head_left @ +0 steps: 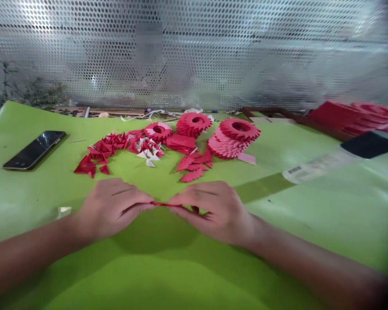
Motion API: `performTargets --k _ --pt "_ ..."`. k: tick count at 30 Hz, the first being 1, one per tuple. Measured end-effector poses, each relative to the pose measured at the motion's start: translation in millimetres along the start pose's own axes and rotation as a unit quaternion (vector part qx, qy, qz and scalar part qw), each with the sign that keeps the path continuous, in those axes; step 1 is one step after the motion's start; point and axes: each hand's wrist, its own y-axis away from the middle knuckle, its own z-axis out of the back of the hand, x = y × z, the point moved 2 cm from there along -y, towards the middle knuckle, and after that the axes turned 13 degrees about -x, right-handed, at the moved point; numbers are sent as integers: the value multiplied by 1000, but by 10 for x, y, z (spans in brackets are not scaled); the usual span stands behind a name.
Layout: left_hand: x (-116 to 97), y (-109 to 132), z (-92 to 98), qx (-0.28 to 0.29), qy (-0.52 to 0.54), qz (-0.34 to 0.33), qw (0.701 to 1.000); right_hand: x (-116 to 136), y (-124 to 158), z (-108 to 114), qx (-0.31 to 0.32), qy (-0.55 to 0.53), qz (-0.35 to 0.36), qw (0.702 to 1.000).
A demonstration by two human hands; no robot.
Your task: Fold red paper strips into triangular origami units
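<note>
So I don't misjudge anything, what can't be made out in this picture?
Head view: the pinched parts of the thin red paper piece, covered by the left hand and right hand.
Head view: printing on the dark-capped tube, blurred.
Head view: the rest of the far-right red pile, cut off by the right edge.
</note>
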Motion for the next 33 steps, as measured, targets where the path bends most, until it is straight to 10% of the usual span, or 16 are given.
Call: performTargets --k 33 --pt "-24 30 -65 77 50 96 991 47 28 -52 -11 34 9 999"
